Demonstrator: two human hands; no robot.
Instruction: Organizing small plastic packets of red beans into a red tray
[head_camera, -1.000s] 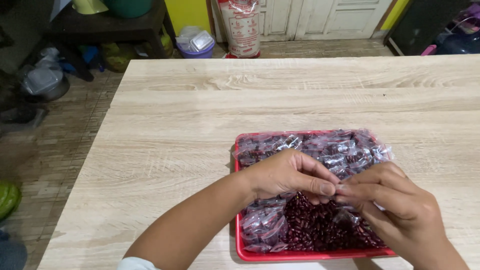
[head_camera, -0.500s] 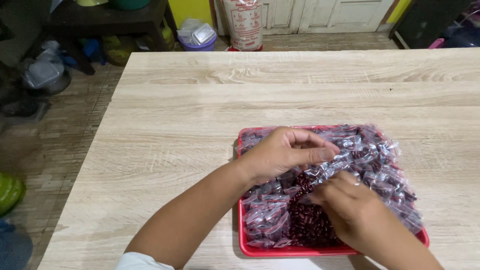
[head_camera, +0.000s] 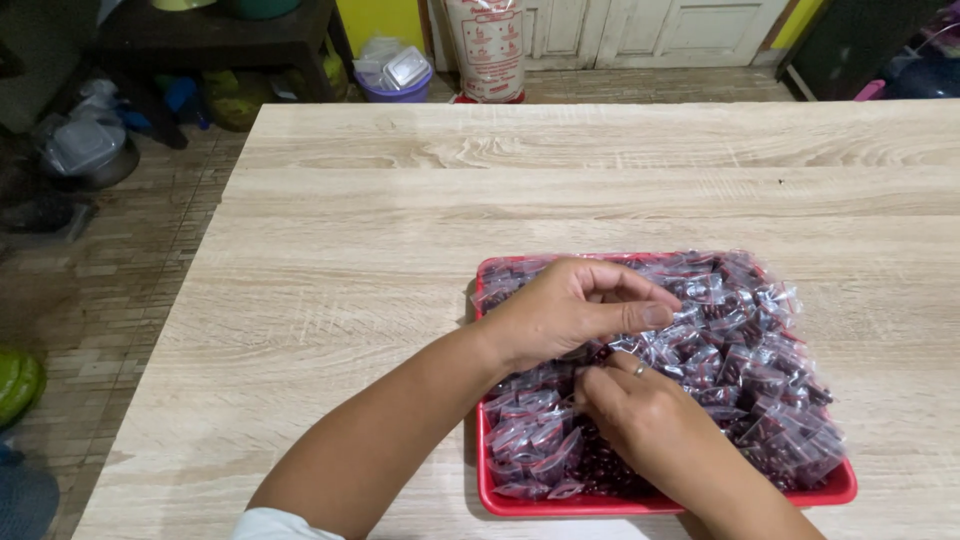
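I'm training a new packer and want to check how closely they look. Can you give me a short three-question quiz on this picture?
1. True or false: both hands are over the red tray.
2. What lies heaped in the tray? A) small clear bags of dark red beans B) coins C) bottle caps
3. Which hand wears a ring?

Key:
1. True: the left hand and the right hand are both among the bags.
2. A
3. The right hand.

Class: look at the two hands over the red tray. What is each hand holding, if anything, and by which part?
The left hand pinches a small clear bag by its edge. The right hand rests among the bags; its hold cannot be told.
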